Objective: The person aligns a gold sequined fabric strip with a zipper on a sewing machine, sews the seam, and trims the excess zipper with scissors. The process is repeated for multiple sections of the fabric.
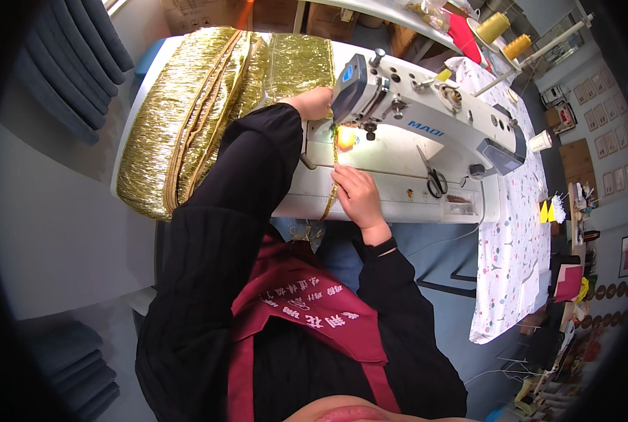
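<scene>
A white sewing machine point(426, 116) stands in front of me, its lamp lighting the needle area. My right hand point(361, 200) pinches a narrow gold trim point(330, 199) on the near side of the needle; the trim runs up to the presser foot and hangs over the near table edge. Beyond the needle, my left hand point(312, 103) is curled at the near end of a gold tinsel fringe point(300, 63). The machine head hides its fingertips. A small orange-yellow piece point(345, 139) lies beside the needle.
A thick folded bundle of gold fringe point(166, 126) covers the table's left. Black-handled scissors point(435, 177) lie on the machine bed, near a small tray point(459, 205). Patterned white cloth point(514, 260) drapes over the right side. Yellow thread cones point(493, 28) stand at the far right.
</scene>
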Tool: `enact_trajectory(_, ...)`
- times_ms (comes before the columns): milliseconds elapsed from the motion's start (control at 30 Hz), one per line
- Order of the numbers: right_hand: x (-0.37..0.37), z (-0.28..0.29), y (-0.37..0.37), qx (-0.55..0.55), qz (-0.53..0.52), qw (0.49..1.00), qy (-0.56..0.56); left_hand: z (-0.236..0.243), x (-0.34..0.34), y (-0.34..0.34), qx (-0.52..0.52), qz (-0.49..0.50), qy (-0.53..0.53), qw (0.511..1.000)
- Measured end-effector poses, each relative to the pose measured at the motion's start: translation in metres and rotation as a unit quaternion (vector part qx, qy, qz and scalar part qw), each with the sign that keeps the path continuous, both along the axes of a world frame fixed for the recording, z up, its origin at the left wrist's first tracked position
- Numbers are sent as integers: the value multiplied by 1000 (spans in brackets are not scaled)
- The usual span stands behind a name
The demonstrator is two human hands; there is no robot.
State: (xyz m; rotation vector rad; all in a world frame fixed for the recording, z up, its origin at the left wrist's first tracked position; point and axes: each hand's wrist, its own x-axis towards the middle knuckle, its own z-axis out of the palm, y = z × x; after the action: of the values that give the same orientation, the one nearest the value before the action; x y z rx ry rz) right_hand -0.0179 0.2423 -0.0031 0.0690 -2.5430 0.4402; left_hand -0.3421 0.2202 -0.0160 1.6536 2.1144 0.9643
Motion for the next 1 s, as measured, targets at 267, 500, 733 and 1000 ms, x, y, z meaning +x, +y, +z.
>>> enact_trajectory(267,-1,7,-2,-10,-4,1000,-29,10,5,-1,-50,7,57,997)
enact_trajectory(500,-2,13,-20,-168,-24,985,-8,50,7,-45,-45,-123,191,973)
enact_trajectory(733,13,9,-46,-489,47,870,-45,93,24,-127,-107,-88,125,983)
enact_trajectory(1000,62,16,-48,-714,33,694,-88,117,45,-189,-14,-111,68,991)
